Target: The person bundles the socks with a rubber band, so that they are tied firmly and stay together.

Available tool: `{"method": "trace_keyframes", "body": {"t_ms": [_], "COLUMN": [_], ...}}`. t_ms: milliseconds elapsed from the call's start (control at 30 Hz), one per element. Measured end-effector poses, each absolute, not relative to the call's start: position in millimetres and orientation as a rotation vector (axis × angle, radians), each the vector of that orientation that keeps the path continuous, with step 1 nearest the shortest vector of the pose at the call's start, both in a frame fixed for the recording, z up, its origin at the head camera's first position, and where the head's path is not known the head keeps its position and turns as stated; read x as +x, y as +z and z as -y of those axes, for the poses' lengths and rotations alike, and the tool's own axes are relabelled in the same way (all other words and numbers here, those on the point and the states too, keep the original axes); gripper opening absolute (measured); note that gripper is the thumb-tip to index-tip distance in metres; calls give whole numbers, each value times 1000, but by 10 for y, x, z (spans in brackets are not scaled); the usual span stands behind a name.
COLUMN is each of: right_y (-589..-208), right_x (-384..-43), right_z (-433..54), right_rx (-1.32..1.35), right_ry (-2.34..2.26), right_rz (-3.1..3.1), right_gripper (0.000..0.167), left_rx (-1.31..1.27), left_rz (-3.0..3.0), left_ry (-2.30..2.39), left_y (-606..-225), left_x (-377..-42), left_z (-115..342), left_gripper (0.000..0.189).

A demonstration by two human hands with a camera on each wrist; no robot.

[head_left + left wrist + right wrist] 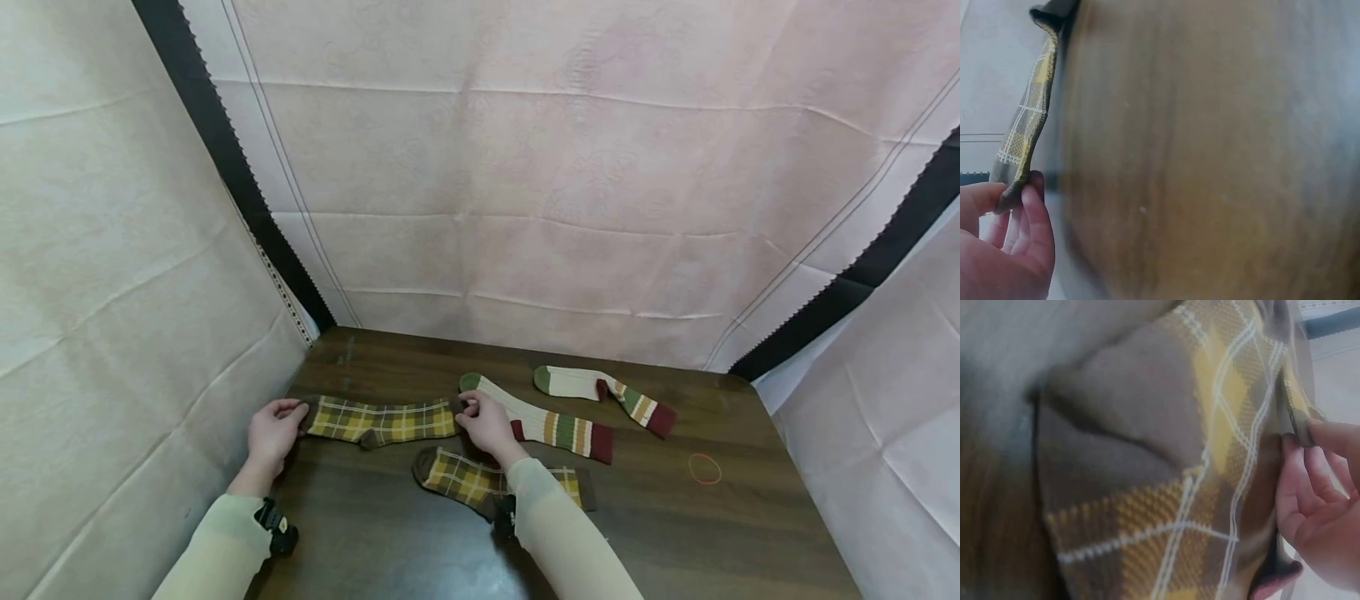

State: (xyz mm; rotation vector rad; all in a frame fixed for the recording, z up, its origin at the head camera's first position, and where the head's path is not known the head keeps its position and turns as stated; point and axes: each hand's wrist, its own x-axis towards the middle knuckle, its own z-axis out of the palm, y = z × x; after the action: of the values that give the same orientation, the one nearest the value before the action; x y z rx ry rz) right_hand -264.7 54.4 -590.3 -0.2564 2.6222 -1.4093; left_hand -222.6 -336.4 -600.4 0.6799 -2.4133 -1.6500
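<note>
Head view: upper plaid sock [416, 422], yellow and brown with white lines, lies stretched lengthwise between both hands, at the left-centre of the brown wooden table [360, 517]. Heel bump faces the person. Contact with the tabletop along its full length: cannot tell.

Left hand [273, 432]: pinching the sock's brown left end between thumb and fingers; confirmed in the left wrist view. Black wrist device [277, 529] sits below this hand, at the cuff of the pale sleeve [217, 542].

Right hand [489, 423]: pinching the brown right end; right wrist view shows thumb and fingertip meeting on the edge of the fabric.

Lower plaid sock [465, 479]: same pattern, on the table nearer the person, partly hidden beneath the right forearm. Its brown heel fills much of the right wrist view, blurred.

Near striped sock [555, 425]: cream with green toe, dark red heel and cuff; partly covered by the right hand. Far striped sock [577, 382]: matching colours, bent at the heel, just beyond it. Thin orange ring [706, 483] lies to the right, apart from the socks. Pale creased sheeting [525, 167] stands behind the table.
</note>
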Motion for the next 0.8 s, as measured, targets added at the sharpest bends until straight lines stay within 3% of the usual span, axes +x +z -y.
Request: {"method": "trace_keyframes", "body": {"t_ms": [800], "right_y": [-5676], "right_x": [-2586], "right_z": [-900], "right_rx": [-240], "right_ry": [-1820], "right_rz": [-2312], "right_gripper": [43], "left_rx": [568], "left_rz": [2213], "left_ry": [-1910], "left_y": [-5666], "left_x": [-2341], "left_z": [3119], "left_gripper": [42]}}
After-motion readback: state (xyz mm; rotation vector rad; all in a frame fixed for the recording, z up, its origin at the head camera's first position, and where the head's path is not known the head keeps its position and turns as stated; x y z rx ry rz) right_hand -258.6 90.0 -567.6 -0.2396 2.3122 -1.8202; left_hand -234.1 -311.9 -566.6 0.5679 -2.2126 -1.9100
